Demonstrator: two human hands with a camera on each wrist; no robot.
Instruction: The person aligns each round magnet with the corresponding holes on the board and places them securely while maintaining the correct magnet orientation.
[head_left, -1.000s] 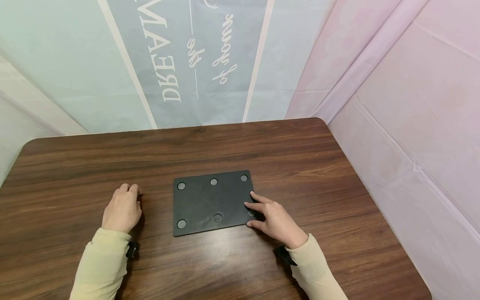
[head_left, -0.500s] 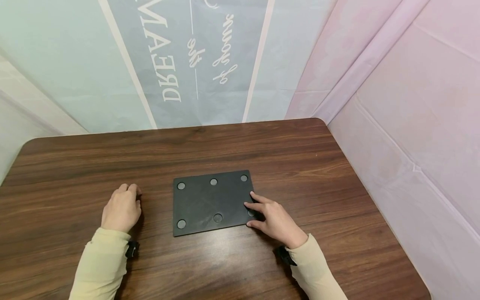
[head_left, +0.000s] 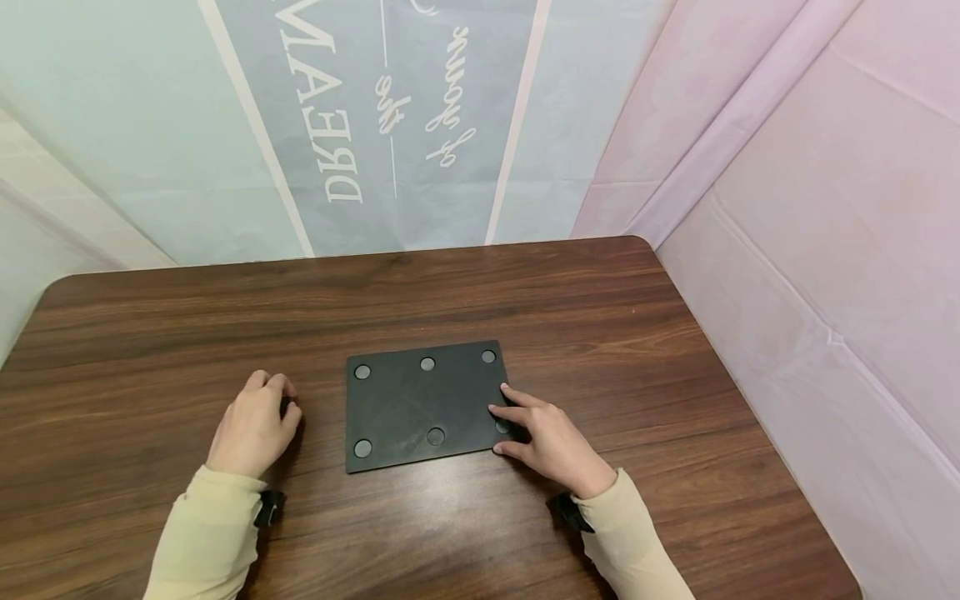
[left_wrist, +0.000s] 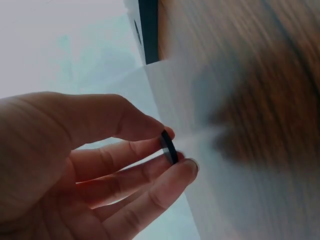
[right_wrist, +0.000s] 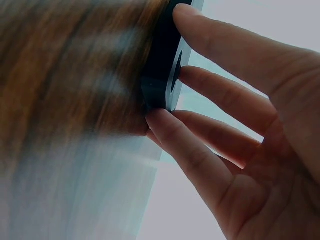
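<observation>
A flat black rectangular board (head_left: 431, 400) lies on the table, with several round recesses along its long sides. Left of it, my left hand (head_left: 251, 427) pinches a small thin black disc (left_wrist: 169, 147) between thumb and fingertips. The left wrist view has the disc edge-on, so its faces are mostly hidden. At the board's near right corner my right hand (head_left: 551, 437) rests with spread, nearly straight fingers. Its thumb touches the near edge, one finger lies on top by a recess, and another meets the right edge. That corner's recess is partly covered by the fingers.
The brown wood-grain table (head_left: 615, 333) extends around the board on all sides. A pale printed curtain (head_left: 420, 125) hangs behind its far edge. A pinkish fabric wall (head_left: 840, 250) runs along the right side. Dark straps sit on both wrists.
Over the last half second my left hand has shifted a little right, toward the board, and its thumb has spread outward. The right hand and the board have stayed in place.
</observation>
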